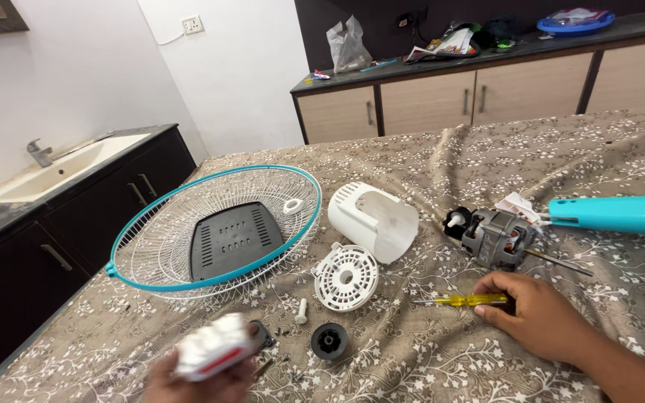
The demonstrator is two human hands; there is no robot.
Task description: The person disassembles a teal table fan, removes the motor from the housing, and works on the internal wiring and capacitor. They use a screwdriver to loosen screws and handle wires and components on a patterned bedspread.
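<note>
On the floral brown cloth (427, 358), a yellow-handled screwdriver (466, 300) is gripped by the right hand (539, 317); at eight o'clock from it, a blurred white-and-red plastic part (214, 347) is clasped by the left hand (203, 380).

The left hand (199, 377) is rising at the bottom edge, blurred, its fingers curling up around something it is gripping. The right hand (539, 313) is lying palm down with the forearm reaching in from the lower right, fingertips (487, 287) pinching closed.

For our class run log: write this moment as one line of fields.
left hand: holds blurred white part | right hand: on yellow screwdriver | motor: on cloth, beside teal pole | fan grille: lying flat
</note>
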